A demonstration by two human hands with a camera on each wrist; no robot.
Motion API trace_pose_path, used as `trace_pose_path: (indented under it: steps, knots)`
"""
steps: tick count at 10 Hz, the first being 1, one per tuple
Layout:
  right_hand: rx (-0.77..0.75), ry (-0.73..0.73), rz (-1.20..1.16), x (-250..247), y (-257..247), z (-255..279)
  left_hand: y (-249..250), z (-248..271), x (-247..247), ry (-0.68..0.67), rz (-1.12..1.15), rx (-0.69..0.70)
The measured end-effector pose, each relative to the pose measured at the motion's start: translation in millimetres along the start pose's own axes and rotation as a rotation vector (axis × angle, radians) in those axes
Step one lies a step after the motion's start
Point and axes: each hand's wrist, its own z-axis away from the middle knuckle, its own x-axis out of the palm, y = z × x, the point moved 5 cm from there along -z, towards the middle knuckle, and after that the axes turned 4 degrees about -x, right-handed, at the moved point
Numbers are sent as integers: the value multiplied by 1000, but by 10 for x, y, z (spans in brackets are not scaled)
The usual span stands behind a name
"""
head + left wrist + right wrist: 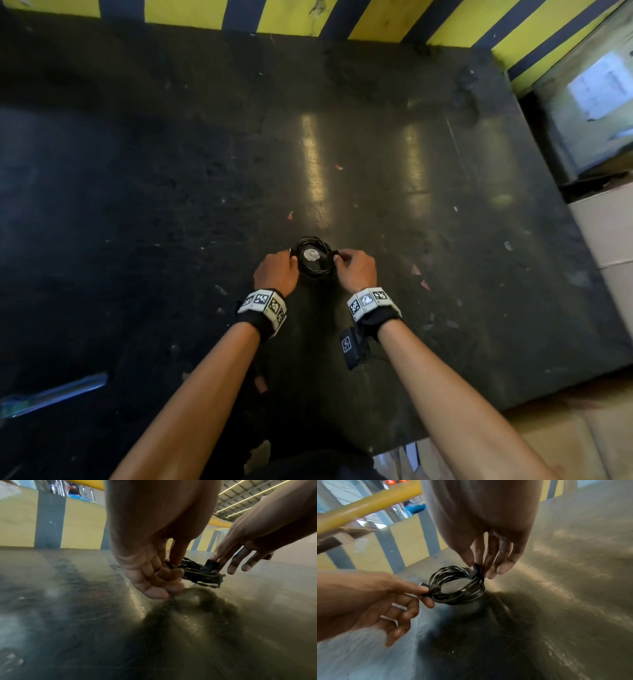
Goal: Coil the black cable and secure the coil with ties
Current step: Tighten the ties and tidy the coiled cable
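The black cable (312,257) (458,586) (200,573) is wound into a small round coil, held just above the dark table between both hands. My left hand (277,270) (421,592) pinches the coil's left side, where a black tie (434,588) wraps it. My right hand (354,267) (477,569) pinches a black tie (476,570) (211,564) on the coil's right side with thumb and forefinger, the other fingers straight.
The dark, scuffed table (376,154) stretches far ahead and to both sides. A yellow and dark striped barrier (308,17) runs along its far edge. A long shiny strip (54,394) lies at the near left. Cardboard boxes (606,233) stand off the right edge.
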Motion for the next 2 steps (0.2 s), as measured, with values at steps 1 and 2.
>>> trace_pose_path:
  steps: [1, 2]
  knots:
    - [34, -111, -52, 108, 20, -149, -54, -193, 104, -152, 60, -57]
    - [46, -130, -162, 94, 95, -144, -175, -218, 136, -194, 234, -84]
